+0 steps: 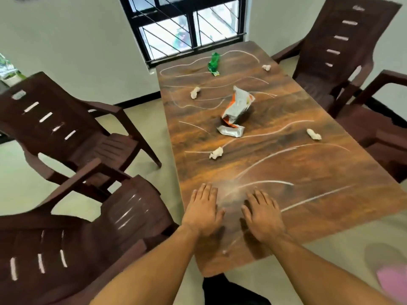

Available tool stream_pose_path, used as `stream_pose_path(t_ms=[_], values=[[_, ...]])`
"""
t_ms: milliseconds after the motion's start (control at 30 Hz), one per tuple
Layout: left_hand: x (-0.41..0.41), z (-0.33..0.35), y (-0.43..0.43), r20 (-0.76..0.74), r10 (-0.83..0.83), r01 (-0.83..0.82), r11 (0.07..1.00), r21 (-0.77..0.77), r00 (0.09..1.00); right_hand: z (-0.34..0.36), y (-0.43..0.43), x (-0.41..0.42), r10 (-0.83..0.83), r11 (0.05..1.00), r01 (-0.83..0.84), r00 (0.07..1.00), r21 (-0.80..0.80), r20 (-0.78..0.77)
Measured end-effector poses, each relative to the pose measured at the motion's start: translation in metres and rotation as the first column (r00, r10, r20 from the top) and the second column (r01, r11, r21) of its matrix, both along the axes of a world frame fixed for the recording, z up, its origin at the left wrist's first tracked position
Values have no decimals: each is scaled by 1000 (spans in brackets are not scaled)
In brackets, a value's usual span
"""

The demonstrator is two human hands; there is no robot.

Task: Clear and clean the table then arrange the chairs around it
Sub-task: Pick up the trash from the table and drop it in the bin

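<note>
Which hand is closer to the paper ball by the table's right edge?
Right. The paper ball lies beyond and right of the right hand; the left hand is even farther left.

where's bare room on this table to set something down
Widest bare patch on the table: near right, between the right hand, the right paper wad and the edge. Crowded in the middle, round the silver wrapper and the left paper wad.

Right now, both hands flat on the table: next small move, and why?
Probably reach the left hand forward to the nearest paper wad. Both it and the right hand lie flat, empty, and litter dots the table, so clearing likely precedes wiping.
</note>
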State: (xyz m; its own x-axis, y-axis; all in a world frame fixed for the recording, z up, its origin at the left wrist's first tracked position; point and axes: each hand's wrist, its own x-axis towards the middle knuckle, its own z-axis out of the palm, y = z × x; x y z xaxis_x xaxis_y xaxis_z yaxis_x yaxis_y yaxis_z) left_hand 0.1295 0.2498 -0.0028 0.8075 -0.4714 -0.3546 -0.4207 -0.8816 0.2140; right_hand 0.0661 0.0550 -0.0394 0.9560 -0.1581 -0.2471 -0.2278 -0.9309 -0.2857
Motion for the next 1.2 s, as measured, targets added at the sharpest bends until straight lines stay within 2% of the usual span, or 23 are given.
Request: stream_pose_path(t_ms=[167,300,533,700,833,1033,1200], values=[[58,2,32,-14,-7,8,999,34,1000,8,32,52,-33,999,34,999,13,-21],[93,13,28,-5,-106,106,993,46,994,24,48,87,-72,997,72,997,30,-2],[161,32,-32,95,-317,320,947,-19,944,44,29,123,-286,958,283,954,45,93],[209,30,-69,76,-398,400,916,-14,914,44,1,143,-409,913,407,910,39,74],[260,11,-79,53,-388,388,922,5,920,33,4,183,-437,894,436,899,100,-15],[338,-11,-100,71,-288,292,955,-61,955,6,47,251,-329,915,347,937,208,-113],[388,-23,-136,1,-295,295,954,-59,955,0,59,277,-323,925,347,933,155,-161]])
